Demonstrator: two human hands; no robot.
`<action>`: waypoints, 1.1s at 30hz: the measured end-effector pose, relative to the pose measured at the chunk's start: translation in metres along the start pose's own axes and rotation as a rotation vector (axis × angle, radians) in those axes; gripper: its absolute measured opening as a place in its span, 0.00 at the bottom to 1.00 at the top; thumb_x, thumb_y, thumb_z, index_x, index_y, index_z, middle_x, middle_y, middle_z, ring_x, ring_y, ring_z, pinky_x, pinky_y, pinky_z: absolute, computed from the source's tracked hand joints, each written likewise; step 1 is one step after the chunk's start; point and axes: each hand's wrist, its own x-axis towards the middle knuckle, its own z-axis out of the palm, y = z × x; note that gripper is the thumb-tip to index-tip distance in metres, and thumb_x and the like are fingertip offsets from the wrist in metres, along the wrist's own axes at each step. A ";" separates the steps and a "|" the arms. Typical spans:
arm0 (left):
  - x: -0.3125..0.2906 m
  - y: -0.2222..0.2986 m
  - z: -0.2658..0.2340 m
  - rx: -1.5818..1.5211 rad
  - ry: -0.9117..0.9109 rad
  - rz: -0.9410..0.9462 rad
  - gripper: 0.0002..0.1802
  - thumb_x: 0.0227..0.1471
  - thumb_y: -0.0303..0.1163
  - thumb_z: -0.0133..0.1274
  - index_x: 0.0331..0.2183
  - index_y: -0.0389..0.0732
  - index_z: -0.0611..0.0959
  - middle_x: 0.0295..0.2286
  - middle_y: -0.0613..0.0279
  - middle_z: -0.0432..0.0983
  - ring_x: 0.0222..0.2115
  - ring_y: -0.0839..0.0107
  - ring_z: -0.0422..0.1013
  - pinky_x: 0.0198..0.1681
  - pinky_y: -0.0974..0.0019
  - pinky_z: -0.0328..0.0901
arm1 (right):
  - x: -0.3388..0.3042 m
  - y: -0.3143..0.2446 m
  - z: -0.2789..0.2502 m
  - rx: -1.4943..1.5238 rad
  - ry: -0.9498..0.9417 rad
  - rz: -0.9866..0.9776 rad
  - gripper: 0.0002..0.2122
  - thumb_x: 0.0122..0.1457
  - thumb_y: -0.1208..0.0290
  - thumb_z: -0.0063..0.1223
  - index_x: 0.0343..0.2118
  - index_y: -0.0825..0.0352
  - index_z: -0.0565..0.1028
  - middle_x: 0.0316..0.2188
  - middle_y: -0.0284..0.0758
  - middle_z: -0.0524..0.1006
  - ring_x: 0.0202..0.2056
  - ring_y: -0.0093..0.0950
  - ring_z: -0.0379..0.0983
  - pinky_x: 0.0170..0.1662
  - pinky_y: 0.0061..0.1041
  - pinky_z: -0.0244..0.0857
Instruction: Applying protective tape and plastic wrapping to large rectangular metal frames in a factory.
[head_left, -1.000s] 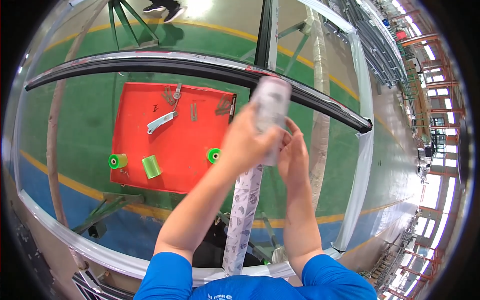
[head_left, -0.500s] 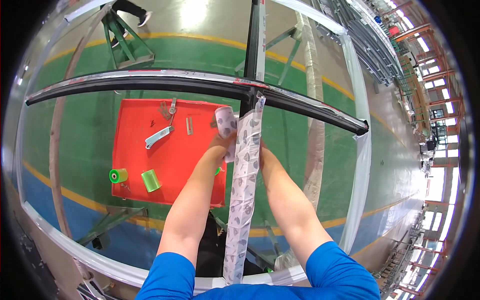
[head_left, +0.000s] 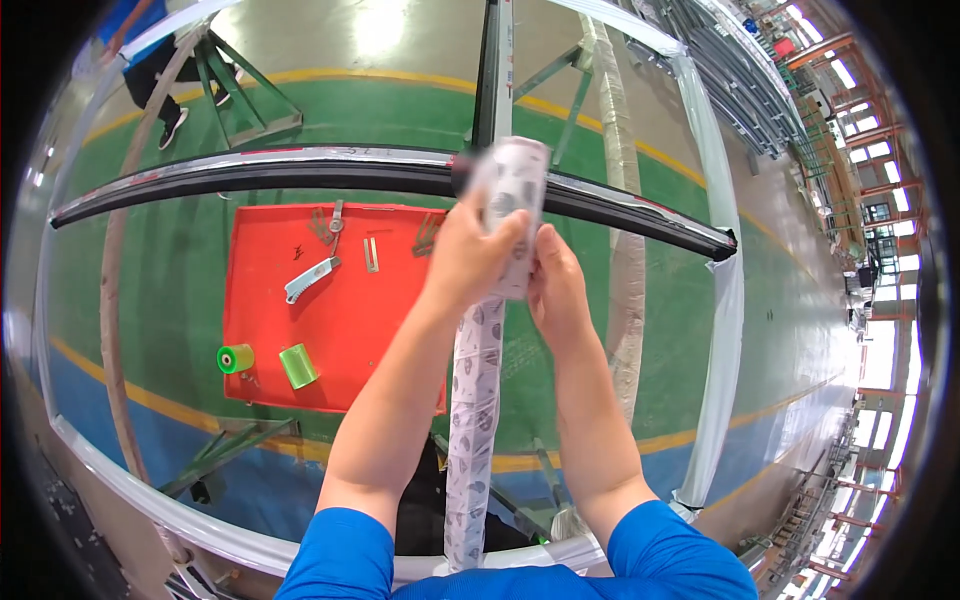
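A roll of white wrapping film with grey spots is raised over the crossing of the frame's bars, tilted slightly. My left hand is closed round its left side, thumb across the front. My right hand has its fingers curled at the roll's lower right edge; its fingertips are partly hidden behind the roll. Below the hands, the near bar is wrapped in the same spotted film down toward my body. The dark cross bar, with a silvery top strip, has none of this film on it.
Under the frame lies a red board holding a utility knife, two green tape rolls, the nearer to me being a roll, and small metal pieces. Green trestles support the frame. A person walks at the far left.
Both hands and the film roll have risen from beside and beneath the near bar to above it, close to the crossing. More of the walking person shows at the upper left.
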 end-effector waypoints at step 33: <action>-0.005 -0.134 -0.069 -0.948 0.013 -0.635 0.26 0.53 0.43 0.57 0.47 0.37 0.74 0.38 0.56 0.78 0.35 0.60 0.77 0.40 0.56 0.73 | 0.039 0.115 -0.070 -0.239 0.093 0.414 0.17 0.61 0.68 0.50 0.52 0.66 0.74 0.45 0.36 0.78 0.37 0.23 0.74 0.39 0.23 0.67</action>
